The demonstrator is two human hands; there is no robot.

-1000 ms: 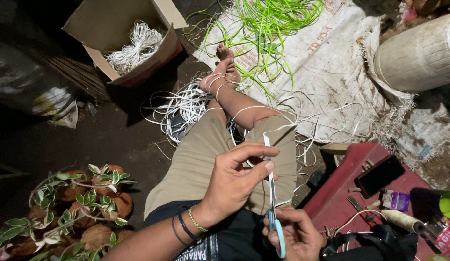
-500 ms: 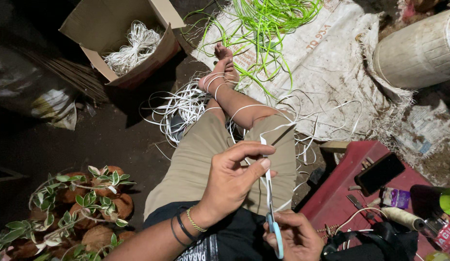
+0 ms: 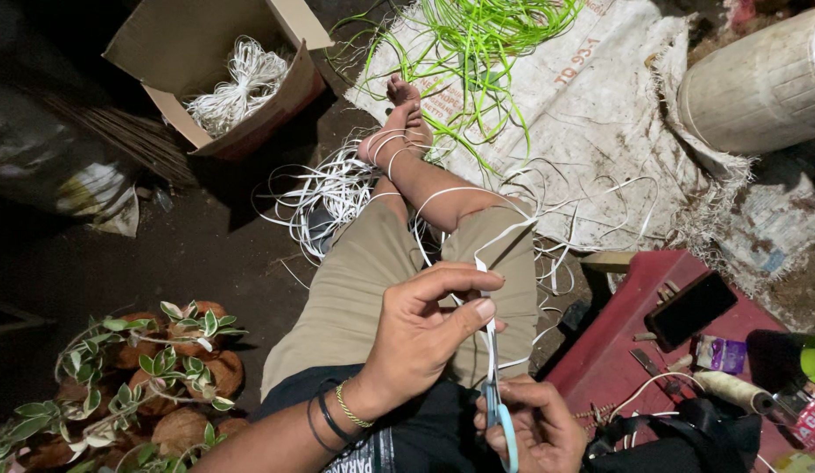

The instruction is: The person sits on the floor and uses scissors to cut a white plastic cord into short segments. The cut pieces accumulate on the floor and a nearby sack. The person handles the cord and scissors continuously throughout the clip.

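Over the lap, seen from the head camera, the left hand (image 3: 421,337) pinches a white strip (image 3: 482,263) between thumb and fingertips, holding it upright above the khaki shorts (image 3: 364,280). Just beside it, the right hand (image 3: 534,429) is closed around blue-handled scissors (image 3: 497,398), blades pointing up along the strip. More white strips (image 3: 333,188) coil around the bare foot (image 3: 394,131) on the ground. Farther off sit a cardboard box (image 3: 197,61), green strips (image 3: 477,44) on a sack (image 3: 600,114), and a red box (image 3: 626,350)
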